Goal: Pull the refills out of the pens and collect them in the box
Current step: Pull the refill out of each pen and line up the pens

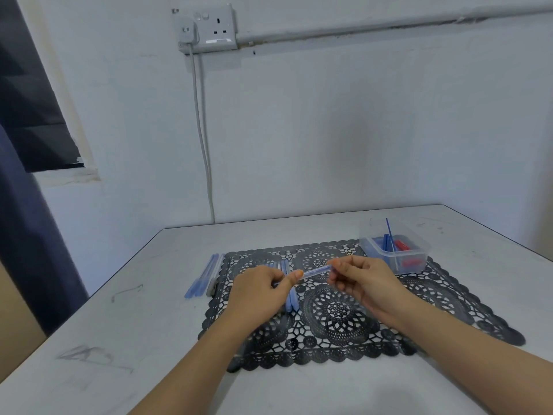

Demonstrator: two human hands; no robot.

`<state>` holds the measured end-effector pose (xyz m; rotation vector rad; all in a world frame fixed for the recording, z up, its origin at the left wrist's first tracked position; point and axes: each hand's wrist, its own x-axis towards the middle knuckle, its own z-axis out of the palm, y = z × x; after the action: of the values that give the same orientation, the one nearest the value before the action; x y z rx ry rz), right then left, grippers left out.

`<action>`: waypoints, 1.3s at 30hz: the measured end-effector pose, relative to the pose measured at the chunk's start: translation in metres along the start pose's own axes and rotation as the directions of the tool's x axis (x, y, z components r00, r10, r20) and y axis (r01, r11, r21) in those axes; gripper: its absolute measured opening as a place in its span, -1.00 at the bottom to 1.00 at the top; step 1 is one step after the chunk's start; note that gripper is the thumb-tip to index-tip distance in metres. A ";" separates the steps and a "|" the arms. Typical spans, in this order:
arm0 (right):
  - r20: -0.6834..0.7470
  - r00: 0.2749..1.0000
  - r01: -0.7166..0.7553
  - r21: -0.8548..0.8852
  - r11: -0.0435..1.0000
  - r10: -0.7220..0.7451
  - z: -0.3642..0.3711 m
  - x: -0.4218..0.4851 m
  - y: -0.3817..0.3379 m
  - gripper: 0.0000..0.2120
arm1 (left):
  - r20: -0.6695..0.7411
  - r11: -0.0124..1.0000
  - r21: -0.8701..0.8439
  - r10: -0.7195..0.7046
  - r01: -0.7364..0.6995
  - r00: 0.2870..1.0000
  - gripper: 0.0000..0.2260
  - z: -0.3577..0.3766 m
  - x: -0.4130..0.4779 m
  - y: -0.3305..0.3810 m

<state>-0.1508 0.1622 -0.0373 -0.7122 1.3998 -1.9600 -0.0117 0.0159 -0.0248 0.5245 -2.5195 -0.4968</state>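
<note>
Both hands, left hand [263, 290] & right hand [357, 278], pinch a clear-barrelled blue pen [317, 271] above the black lace mat [434, 310]. Refill-pulling step; next, steady straight pull, then drop into the clear plastic box [395, 253], back-right.

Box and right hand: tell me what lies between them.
Head view: only a narrow strip of black lace mat separates the right hand from the box.

- One clear pen [317, 271] is held roughly level, its ends pinched by the left hand [263, 290] and right hand [362, 280].
- Several blue-capped pens [205, 277] lie side by side on the bench [119, 339] (far left).
- The clear box [419, 252] holds blue refills [389, 242] — one leaning upright.
</note>
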 end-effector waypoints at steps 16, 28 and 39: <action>-0.004 0.990 -0.137 0.100 0.986 0.138 -0.005 0.005 -0.002 -0.73 | -0.019 0.976 0.203 0.088 -0.082 0.996 -0.50 0.003 0.001 -0.005; -0.005 0.985 -0.170 0.052 0.984 0.170 -0.006 0.005 -0.005 -0.77 | -0.039 0.949 0.283 0.153 -0.136 0.988 -0.50 0.004 0.003 -0.007; 0.008 0.977 -0.212 -0.018 0.977 0.212 -0.004 0.000 -0.008 -0.81 | -0.036 0.945 0.291 0.169 -0.151 0.985 -0.50 0.002 0.002 -0.005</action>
<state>-0.1546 0.1663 -0.0311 -0.5544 1.4258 -1.7779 -0.0126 0.0114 -0.0279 0.4261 -2.5625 -0.0516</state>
